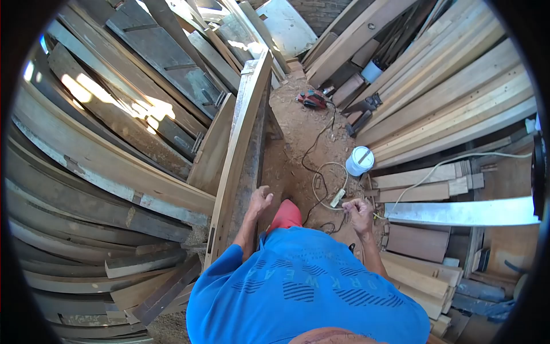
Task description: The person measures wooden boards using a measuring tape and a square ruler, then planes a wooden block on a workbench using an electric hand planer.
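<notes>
My left hand (260,200) is beside the long wooden beam (243,135), which lies along a narrow workbench (250,123). Its fingers are loosely bent and apart, with nothing visible in them. On the other side of my body, my right hand (360,215) is raised with the fingers curled together. Whatever it may hold is too small to make out. Just beyond those fingers is a white socket strip (338,198) on a pale cable. Farther ahead, a red electric planer (312,98) rests on the dirt floor, its dark cord (312,150) trailing back toward me.
A white lidded bucket (360,161) stands right of the cords. Stacked planks (452,109) line the right side; boards and old panels (160,57) lean on the left. A pale metal-looking strip (464,212) juts in from the right. Shavings cover the floor (286,146).
</notes>
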{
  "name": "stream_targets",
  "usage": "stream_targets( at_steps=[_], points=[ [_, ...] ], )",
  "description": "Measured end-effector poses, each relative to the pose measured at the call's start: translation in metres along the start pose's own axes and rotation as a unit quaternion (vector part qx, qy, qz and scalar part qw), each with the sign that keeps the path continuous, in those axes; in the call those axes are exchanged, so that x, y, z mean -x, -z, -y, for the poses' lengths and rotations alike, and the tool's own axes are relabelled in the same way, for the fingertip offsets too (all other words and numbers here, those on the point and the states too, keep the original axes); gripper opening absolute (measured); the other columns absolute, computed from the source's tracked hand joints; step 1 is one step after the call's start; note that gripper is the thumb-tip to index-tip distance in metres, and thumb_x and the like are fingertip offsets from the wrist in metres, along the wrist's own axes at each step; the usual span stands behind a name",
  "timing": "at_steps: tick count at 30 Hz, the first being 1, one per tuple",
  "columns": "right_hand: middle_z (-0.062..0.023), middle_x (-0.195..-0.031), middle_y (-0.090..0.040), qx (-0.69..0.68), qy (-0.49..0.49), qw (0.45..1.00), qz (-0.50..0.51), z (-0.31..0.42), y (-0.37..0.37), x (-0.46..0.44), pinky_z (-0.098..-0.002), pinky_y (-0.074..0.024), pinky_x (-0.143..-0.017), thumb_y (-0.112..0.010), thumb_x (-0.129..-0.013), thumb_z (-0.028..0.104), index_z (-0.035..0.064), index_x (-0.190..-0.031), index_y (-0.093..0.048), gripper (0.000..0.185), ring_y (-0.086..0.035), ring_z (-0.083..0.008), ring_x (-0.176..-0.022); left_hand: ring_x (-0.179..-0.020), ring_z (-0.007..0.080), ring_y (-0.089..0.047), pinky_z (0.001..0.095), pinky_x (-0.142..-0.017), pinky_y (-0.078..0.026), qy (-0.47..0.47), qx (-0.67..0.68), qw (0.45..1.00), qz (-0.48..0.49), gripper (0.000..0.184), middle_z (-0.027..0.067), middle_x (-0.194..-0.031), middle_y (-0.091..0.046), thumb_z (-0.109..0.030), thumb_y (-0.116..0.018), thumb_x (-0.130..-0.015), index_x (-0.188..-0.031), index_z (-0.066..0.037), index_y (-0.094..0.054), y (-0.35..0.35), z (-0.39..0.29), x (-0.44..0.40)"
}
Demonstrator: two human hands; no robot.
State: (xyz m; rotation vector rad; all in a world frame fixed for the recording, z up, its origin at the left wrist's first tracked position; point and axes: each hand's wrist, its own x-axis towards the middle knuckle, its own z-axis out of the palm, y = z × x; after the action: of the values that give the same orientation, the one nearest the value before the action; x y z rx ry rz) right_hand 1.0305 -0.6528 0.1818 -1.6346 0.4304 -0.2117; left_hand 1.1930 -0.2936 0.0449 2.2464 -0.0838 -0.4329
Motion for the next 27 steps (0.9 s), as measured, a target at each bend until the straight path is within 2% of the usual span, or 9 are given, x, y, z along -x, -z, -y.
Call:
stream_targets(
  at_steps=[2,5,8,12,15,19,20,24,27],
  points=[
    [-0.0042,-0.072,-0.069,0.082,0.031,0.995,0.044,0.022,-0.014,-0.042,-0.0262,-0.0506,-0.064,-0.068,-0.097,0.016,0.0,-0.089,-0.073,0.019,-0.063,-0.009,-0.068,-0.116,0.0396,-0.062,0.0468,-0.103,-0.049,-0.063,-0.117,0.988,-0.076,0.055,0.024,-0.126,-0.065,-0.026,-0.069,-0.087,-0.135,-0.003,-0.058,0.027,-0.016,-0.034],
    [-0.0051,-0.074,-0.07,0.079,0.042,0.992,0.089,0.036,-0.041,-0.114,-0.0275,-0.0513,-0.066,-0.063,-0.099,0.016,0.0005,-0.085,-0.069,0.022,-0.063,-0.0106,-0.068,-0.129,0.0456,-0.048,0.0552,-0.107,-0.041,-0.03,-0.217,0.959,-0.18,0.064,0.0262,-0.142,-0.051,-0.027,-0.074,-0.082,-0.139,-0.006,-0.055,0.062,-0.04,-0.073],
    [-0.0036,-0.068,-0.065,0.041,0.117,0.991,0.04,0.047,-0.077,-0.181,-0.0287,-0.0485,-0.063,-0.059,-0.102,0.021,0.0028,-0.076,-0.063,0.032,-0.058,-0.0105,-0.063,-0.135,0.0468,-0.038,0.0582,-0.11,-0.034,0.042,-0.231,0.951,-0.202,0.073,0.0256,-0.15,-0.041,-0.032,-0.076,-0.081,-0.145,-0.01,-0.048,0.097,-0.049,-0.127],
    [-0.0047,-0.058,-0.057,0.142,0.084,0.986,-0.006,0.007,-0.086,-0.266,-0.035,-0.0441,-0.057,-0.049,-0.107,0.039,0.0047,-0.072,-0.058,0.05,-0.054,-0.014,-0.056,-0.134,0.0467,-0.041,0.0592,-0.11,-0.034,0.146,-0.247,0.938,-0.194,0.087,0.0267,-0.147,-0.043,-0.037,-0.077,-0.08,-0.153,-0.011,-0.036,0.122,-0.031,-0.198],
    [-0.0048,-0.057,-0.057,0.141,0.005,0.99,-0.015,0.008,-0.091,-0.313,-0.0354,-0.0436,-0.056,-0.05,-0.106,0.039,0.0045,-0.072,-0.058,0.049,-0.055,-0.0143,-0.056,-0.132,0.0463,-0.044,0.059,-0.111,-0.034,0.151,-0.195,0.959,-0.137,0.088,0.0264,-0.143,-0.049,-0.036,-0.076,-0.082,-0.154,-0.009,-0.033,0.137,-0.039,-0.236],
    [-0.0034,-0.06,-0.057,0.093,-0.002,0.995,-0.04,-0.005,-0.09,-0.352,-0.0324,-0.0452,-0.058,-0.059,-0.102,0.031,0.0036,-0.074,-0.059,0.039,-0.054,-0.0134,-0.055,-0.122,0.0475,-0.059,0.0521,-0.104,-0.048,0.115,-0.13,0.978,-0.117,0.092,0.0289,-0.133,-0.061,-0.038,-0.075,-0.083,-0.156,-0.01,-0.027,0.136,-0.031,-0.282],
    [-0.0045,-0.065,-0.06,0.051,-0.061,0.996,-0.042,-0.005,-0.09,-0.358,-0.0326,-0.0473,-0.061,-0.066,-0.096,0.024,0.0021,-0.08,-0.061,0.027,-0.055,-0.0146,-0.06,-0.121,0.0487,-0.06,0.0525,-0.103,-0.049,0.13,-0.124,0.976,-0.12,0.09,0.0295,-0.132,-0.062,-0.034,-0.074,-0.082,-0.156,-0.01,-0.028,0.133,-0.032,-0.289],
    [-0.0081,-0.073,-0.061,0.23,0.018,0.973,-0.01,-0.01,-0.095,-0.385,-0.0355,-0.0477,-0.065,-0.071,-0.086,0.019,0.0007,-0.081,-0.059,0.022,-0.058,-0.0167,-0.069,-0.117,0.0485,-0.061,0.0532,-0.101,-0.05,0.14,-0.137,0.971,-0.14,0.084,0.0298,-0.13,-0.062,-0.03,-0.072,-0.081,-0.153,-0.01,-0.032,0.127,-0.037,-0.302],
    [-0.0092,-0.07,-0.058,0.278,0.001,0.96,0.03,-0.011,-0.097,-0.416,-0.0374,-0.0479,-0.066,-0.071,-0.086,0.018,0.0009,-0.081,-0.059,0.021,-0.057,-0.0196,-0.069,-0.113,0.048,-0.063,0.0547,-0.097,-0.051,0.183,-0.139,0.966,-0.115,0.079,0.0292,-0.125,-0.064,-0.029,-0.071,-0.079,-0.148,-0.01,-0.037,0.127,-0.044,-0.307]
  ],
)
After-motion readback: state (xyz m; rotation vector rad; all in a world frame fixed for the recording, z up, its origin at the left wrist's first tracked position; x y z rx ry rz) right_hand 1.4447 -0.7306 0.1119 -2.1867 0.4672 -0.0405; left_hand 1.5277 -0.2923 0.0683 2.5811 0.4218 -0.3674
